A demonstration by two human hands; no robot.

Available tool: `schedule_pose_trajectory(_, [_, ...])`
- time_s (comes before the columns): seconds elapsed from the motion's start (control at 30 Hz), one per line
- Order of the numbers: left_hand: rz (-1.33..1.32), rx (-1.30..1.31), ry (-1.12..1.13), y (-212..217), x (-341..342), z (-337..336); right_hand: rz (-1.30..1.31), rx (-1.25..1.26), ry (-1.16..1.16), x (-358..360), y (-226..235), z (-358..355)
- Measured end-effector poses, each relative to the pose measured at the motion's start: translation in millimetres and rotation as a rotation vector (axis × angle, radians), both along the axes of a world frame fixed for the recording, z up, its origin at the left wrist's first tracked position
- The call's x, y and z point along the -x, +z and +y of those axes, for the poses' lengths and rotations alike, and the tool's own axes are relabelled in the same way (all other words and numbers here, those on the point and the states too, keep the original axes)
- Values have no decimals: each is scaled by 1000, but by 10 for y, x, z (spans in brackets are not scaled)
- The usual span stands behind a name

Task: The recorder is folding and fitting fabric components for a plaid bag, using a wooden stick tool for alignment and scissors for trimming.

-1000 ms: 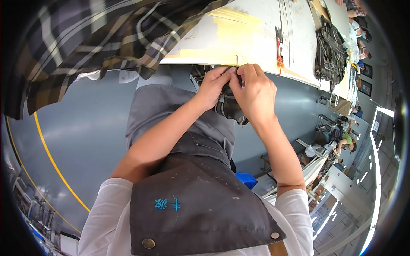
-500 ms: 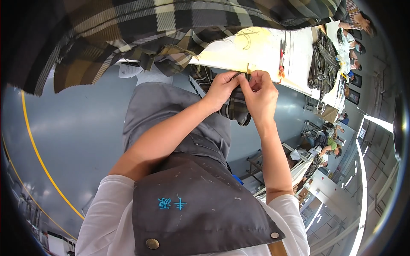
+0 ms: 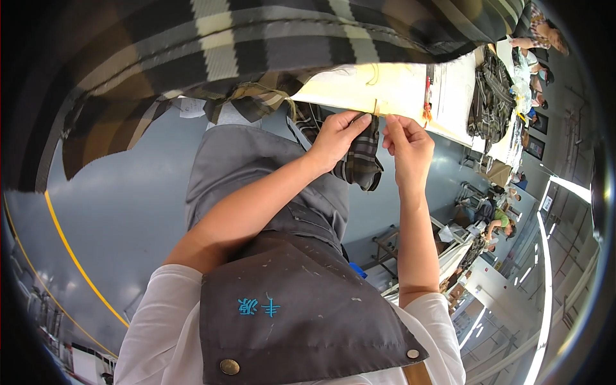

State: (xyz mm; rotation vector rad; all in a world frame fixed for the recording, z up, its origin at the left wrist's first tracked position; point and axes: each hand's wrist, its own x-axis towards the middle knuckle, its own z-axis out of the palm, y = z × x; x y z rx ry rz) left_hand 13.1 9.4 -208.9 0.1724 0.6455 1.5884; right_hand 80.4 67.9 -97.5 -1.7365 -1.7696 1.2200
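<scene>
My left hand (image 3: 339,140) is closed on the upper end of a dark plaid cloth piece (image 3: 364,157), thumb and fingers pinching its edge. The piece hangs down at the near edge of the table (image 3: 391,86). Just right of it, my right hand (image 3: 410,144) has thumb and forefinger pressed together, apart from the cloth. Whatever lies in that pinch is too small to make out. A large plaid cloth (image 3: 276,45) spreads across the top of the view, close to the camera, and covers part of the table.
A red-handled tool (image 3: 427,106) lies on the table right of my hands. Beyond it is a heap of plaid cloth (image 3: 491,96). Several people are at the far right, one in a checked shirt (image 3: 534,32). Grey floor with a yellow line (image 3: 70,244) stretches to the left.
My right hand has moved right, away from my left hand, which stays on the cloth piece. The large plaid cloth at the top has shifted, its left corner hanging lower.
</scene>
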Motion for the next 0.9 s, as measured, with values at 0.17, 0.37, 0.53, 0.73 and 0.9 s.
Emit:
schedule_pose_trajectory(0.17, [0,-20,73,31,-10,14,6,50,57,16,-67,19])
schedule_pose_trajectory(0.37, [41,-42,39,-3,-10,4,-82,-48,100,17,-140,-21])
schedule_pose_trajectory(0.53, [97,-39,65,-26,-7,-7,-40,-85,106,62,-134,-116])
schedule_pose_trajectory(0.73, [23,-45,40,11,-4,-7,-23,-52,113,-26,-197,-93])
schedule_pose_trajectory(0.9, [49,-32,112,36,-7,3,6,-13,182,-25,-144,-129])
